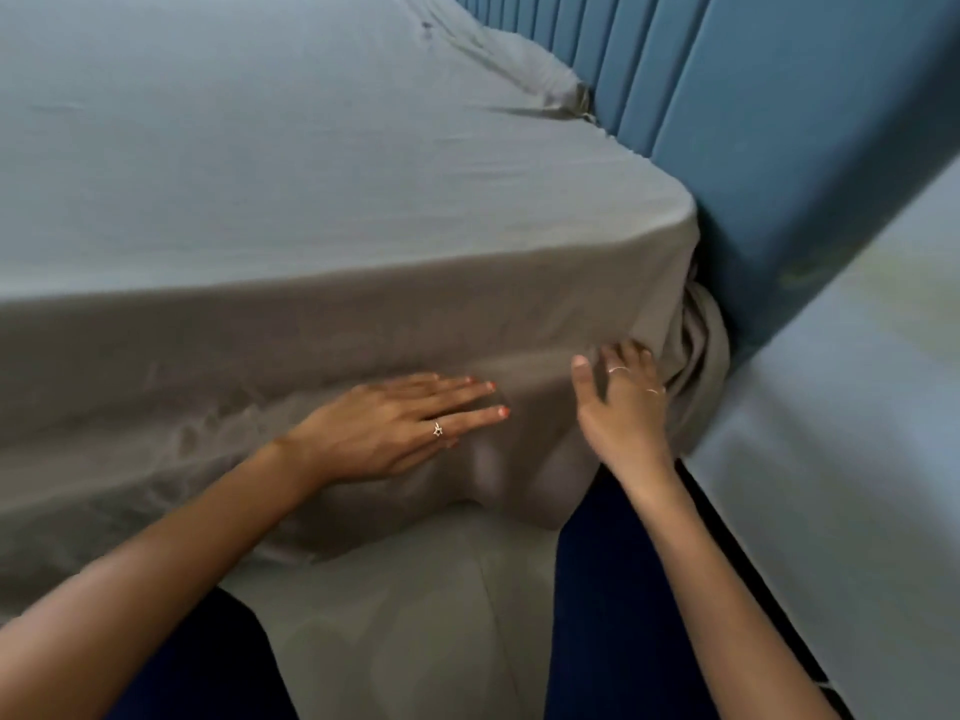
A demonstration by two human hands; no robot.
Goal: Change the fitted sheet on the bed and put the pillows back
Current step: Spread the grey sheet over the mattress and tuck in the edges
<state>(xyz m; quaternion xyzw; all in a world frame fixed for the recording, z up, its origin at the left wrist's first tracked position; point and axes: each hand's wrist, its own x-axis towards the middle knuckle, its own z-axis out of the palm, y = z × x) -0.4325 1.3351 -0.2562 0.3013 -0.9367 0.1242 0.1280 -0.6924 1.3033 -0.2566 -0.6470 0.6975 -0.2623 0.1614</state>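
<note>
Grey sheet (322, 200) stretched over the mattress, top smooth, side panel hanging down toward the floor (415, 615). Left hand (400, 428) laid flat against the side panel, fingers straight and close together, pointing toward the corner, palm pressed on the cloth; star-shaped ring on one finger, nails painted coral. Nothing gripped there. Right hand (623, 402) just beside it, nearer the bed's corner, fingers spread apart and lightly bent, tips touching the sheet where the panel meets a bunch of loose fabric; thumb raised clear of the cloth. Two thin rings on that hand. Cannot tell whether the far fingertips pinch any fold, since the cloth hides them partly; no plain grip seen. Loose fabric gathered in folds at the corner, wedged between mattress and blue headboard (779, 122). Another puckered gather of sheet higher up along the headboard edge, with creases running out from it. Headboard padded in upright channels. Lower hem of the sheet hanging free below the left hand, with a rounded bulge in it. Dark trousers (613, 615) at the bottom, both legs close to the bed. Pale wall (857, 459) on the right.
</note>
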